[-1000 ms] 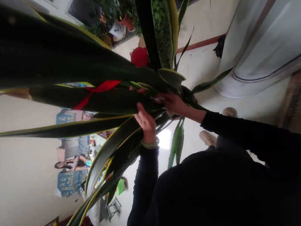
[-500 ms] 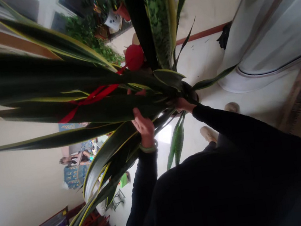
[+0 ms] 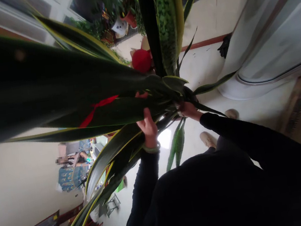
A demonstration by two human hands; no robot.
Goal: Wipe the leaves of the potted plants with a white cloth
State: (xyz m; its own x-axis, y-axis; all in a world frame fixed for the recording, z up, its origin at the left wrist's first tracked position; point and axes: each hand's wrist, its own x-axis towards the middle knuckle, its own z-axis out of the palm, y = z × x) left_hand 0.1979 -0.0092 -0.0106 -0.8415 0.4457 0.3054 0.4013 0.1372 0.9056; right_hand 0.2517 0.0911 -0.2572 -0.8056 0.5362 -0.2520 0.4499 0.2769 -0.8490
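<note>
Leaves (image 3: pixel 78 82) of a big plant spread across my view, dark green with yellow edges, running out from a crowded base near the middle. My left hand (image 3: pixel 149 128) is closed loosely around one long leaf (image 3: pixel 122 111): the thumb lies along its near edge and the fingertips show past its far edge. A red ribbon (image 3: pixel 97 108) crosses that same leaf, farther out toward the tip. I have a pale bracelet (image 3: pixel 152 149) on that wrist.

My right hand (image 3: pixel 188 109) is in among the stems at the plant's base, fingers bent; I can't tell whether they grip anything. Two short green leaves (image 3: pixel 178 144) hang just beside it, over the pale floor (image 3: pixel 203 71).

Past the base, next to a broad mottled leaf (image 3: pixel 167 27), there's a round red thing (image 3: pixel 142 61). Beyond that are a white pot (image 3: pixel 120 27) and an orange pot (image 3: pixel 130 19), close together. Well apart, across the room, a person (image 3: pixel 75 159) sits by a blue patterned cover (image 3: pixel 72 177), near a small stool (image 3: pixel 113 204).
</note>
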